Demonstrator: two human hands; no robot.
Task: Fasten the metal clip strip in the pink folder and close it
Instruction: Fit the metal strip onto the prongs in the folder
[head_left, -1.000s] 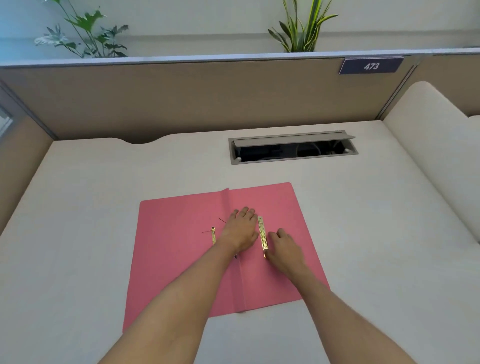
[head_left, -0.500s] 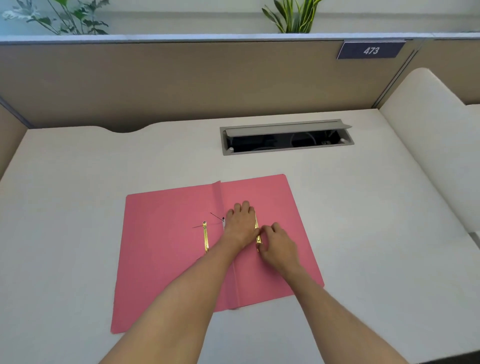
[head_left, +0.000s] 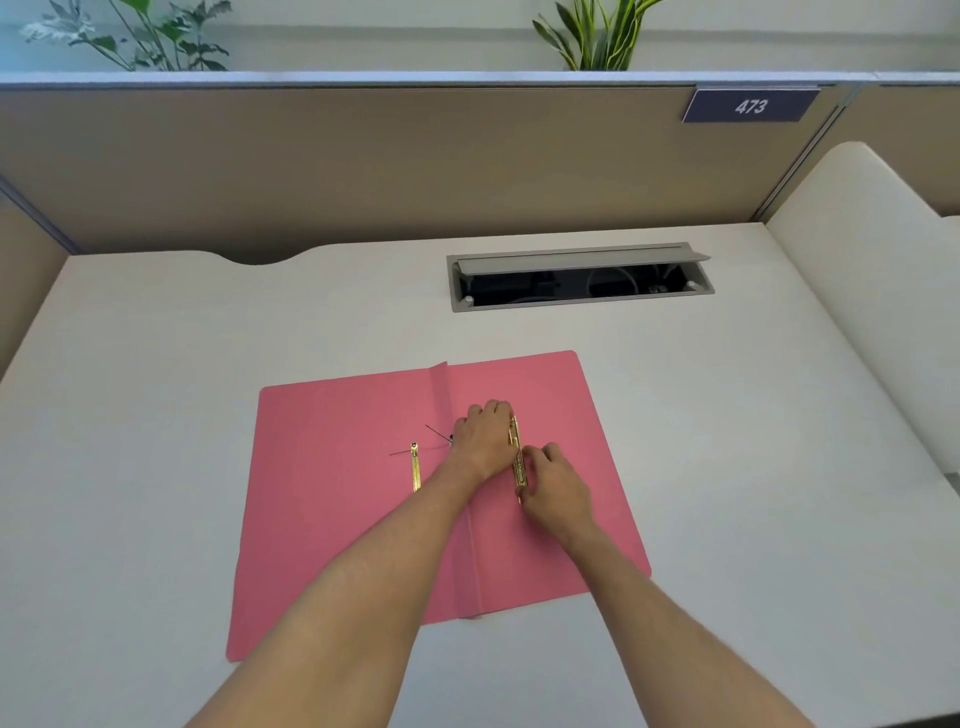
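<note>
The pink folder (head_left: 337, 509) lies open and flat on the desk. A gold metal clip strip (head_left: 517, 457) lies on its right half, just right of the spine fold. My left hand (head_left: 485, 436) rests palm down across the spine, its fingertips against the strip's far end. My right hand (head_left: 556, 488) pinches the strip's near half between thumb and fingers. A second gold metal bar (head_left: 415, 466) lies loose on the folder's left half, with thin dark prongs beside it.
The white desk (head_left: 156, 364) spreads around the folder. An open grey cable tray (head_left: 579, 278) is sunk into the desk behind the folder. A beige partition (head_left: 363, 166) with a "473" sign (head_left: 750, 106) closes the back. A white raised panel (head_left: 872, 270) runs along the right.
My right hand slid up along the strip and closed its fingers on it. My left hand stayed on the spine. The view shifted slightly.
</note>
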